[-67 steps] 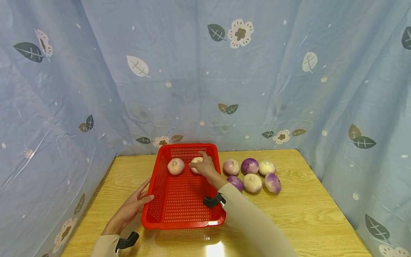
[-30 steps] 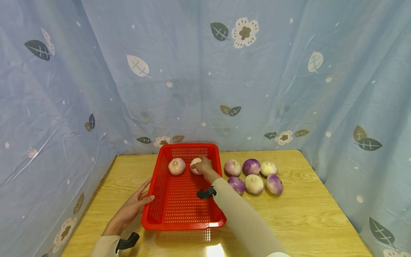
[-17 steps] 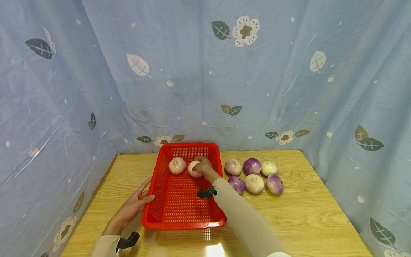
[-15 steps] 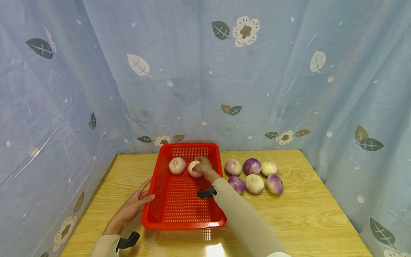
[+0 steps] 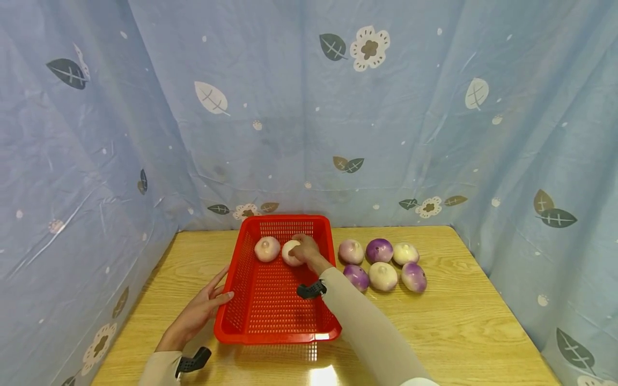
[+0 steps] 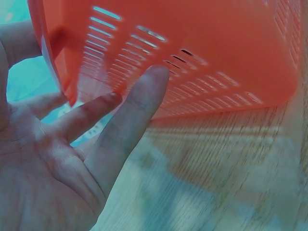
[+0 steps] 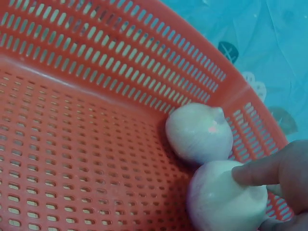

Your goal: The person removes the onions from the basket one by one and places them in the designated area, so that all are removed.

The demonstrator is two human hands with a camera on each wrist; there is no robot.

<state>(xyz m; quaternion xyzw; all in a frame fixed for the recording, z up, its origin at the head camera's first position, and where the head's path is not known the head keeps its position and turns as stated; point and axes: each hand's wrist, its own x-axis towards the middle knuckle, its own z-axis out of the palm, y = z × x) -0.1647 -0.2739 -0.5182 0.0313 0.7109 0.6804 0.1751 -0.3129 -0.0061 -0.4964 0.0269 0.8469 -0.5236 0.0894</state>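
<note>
A red plastic basket (image 5: 277, 339) with perforated walls sits at the table's middle. At its left side, my left hand (image 5: 195, 311) holds it, thumb over the rim; the left wrist view shows the other fingers against the outer wall. Inside the basket's far part, my right hand (image 5: 307, 251) holds a pale onion (image 5: 291, 253) with a faint purple flush. Its thumb presses the top of that onion in the right wrist view; the other fingers are partly hidden behind it. A second pale onion (image 5: 267, 249) lies to the left, and the two appear close together (image 7: 199, 132).
Several onions stand on the wooden table (image 5: 463, 311) right of the basket: a purple one (image 5: 379, 250), a white one (image 5: 383, 276) and others mixed white and purple. A blue patterned curtain (image 5: 270, 107) closes off the back and both sides.
My right hand has curled onto the onion inside the basket and shifted it slightly left, closer to the second onion. My left hand stays at the basket's left side.
</note>
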